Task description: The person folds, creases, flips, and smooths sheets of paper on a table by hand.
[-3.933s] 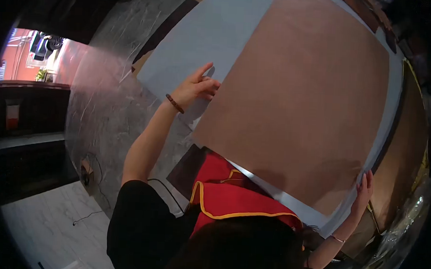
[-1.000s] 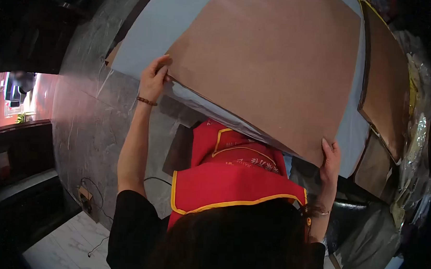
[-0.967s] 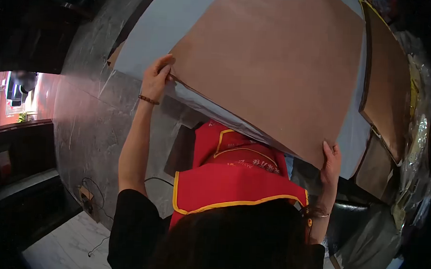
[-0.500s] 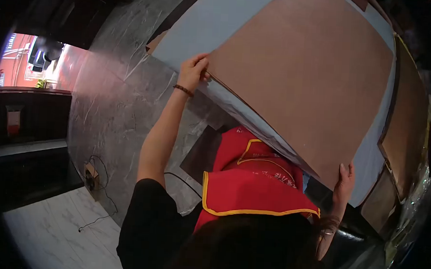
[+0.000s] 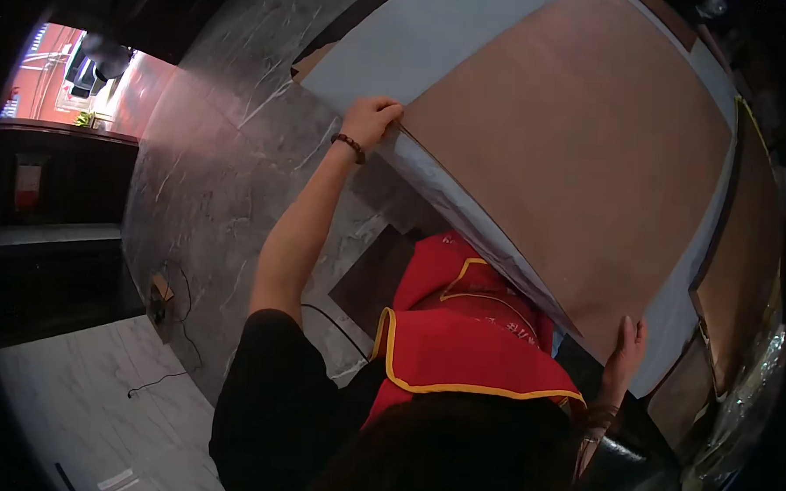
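Observation:
A large brown sheet (image 5: pixel 573 148) of paper or thin board lies over a pale blue-grey sheet (image 5: pixel 437 46). At its left corner, my left hand (image 5: pixel 372 122) is closed, pinching the edge between thumb and fingers. The near right corner is in my right hand (image 5: pixel 625 352), its thumb beside the edge and some fingers hidden. Between the hands, the near edge of the brown sheet runs slantwise above the crumpled border of the pale layer (image 5: pixel 490 228). A red apron (image 5: pixel 476 354) with yellow trim covers my lap just below.
More brown boards (image 5: pixel 743 252) and shiny clear plastic (image 5: pixel 745 410) are at the right. To the left are a grey marbled floor (image 5: pixel 230 168), a thin black cable (image 5: pixel 192 333), a small box (image 5: pixel 161 292) and a white marbled surface (image 5: pixel 97 399).
The view has shifted slightly, and the left hand with its sheet corner appears a little farther right. Both hands keep their places on the brown sheet.

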### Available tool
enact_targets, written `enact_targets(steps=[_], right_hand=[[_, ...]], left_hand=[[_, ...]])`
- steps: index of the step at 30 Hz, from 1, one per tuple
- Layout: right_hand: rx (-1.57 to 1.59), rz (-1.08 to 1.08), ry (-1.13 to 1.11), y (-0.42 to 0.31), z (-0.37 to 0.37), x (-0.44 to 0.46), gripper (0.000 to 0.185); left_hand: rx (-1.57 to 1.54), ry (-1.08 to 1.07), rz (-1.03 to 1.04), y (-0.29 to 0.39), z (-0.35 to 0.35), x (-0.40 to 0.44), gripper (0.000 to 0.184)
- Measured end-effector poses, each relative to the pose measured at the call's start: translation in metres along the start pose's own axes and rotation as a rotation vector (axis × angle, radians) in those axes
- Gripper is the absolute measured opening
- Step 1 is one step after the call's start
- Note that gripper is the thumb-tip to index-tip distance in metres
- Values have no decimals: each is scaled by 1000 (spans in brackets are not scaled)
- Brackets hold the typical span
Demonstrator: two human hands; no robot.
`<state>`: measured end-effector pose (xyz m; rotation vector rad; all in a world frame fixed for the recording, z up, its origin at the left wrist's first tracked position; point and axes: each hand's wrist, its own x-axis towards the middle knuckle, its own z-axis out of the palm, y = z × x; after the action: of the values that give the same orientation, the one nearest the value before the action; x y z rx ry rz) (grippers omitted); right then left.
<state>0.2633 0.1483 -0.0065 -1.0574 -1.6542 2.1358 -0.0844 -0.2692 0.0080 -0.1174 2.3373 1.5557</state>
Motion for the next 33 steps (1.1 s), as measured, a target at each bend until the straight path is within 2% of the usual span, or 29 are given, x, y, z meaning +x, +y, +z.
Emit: enact_targets(steps=[5,9,11,21,24,27,29,30,32,33], right_hand=[[-11,-34,-17,7,-4,3,47],[-4,-6,-19,9,-10,5,46],[-11,3,-24,9,-11,6,45],[29,-15,-30,10,-10,5,45],[-4,-3,-33,3,-6,0,46],[-13,-20,-10,-1,4,-5,52],[49,-20,190,-3,13,-10,57],[47,-19,190,-2,9,-11,57],[-207,-64,53,-2,-2,-15,61],[-209,-66,54,-2,-3,-15,61]], left_hand=[[182,-72,57,-5,-12,10,22],[166,-94,21,2,-13,8,22],[243,-141,69,3,-15,8,22],[266,-77,24,9,-11,2,21],[280,-137,93,3,-12,6,16],[187,-141,85,-3,-10,4,14],[144,-138,115,-7,-10,5,17],[142,-138,113,-7,-10,4,17],[204,-110,141,-5,-8,2,21],[201,-110,142,-6,-7,1,21]])
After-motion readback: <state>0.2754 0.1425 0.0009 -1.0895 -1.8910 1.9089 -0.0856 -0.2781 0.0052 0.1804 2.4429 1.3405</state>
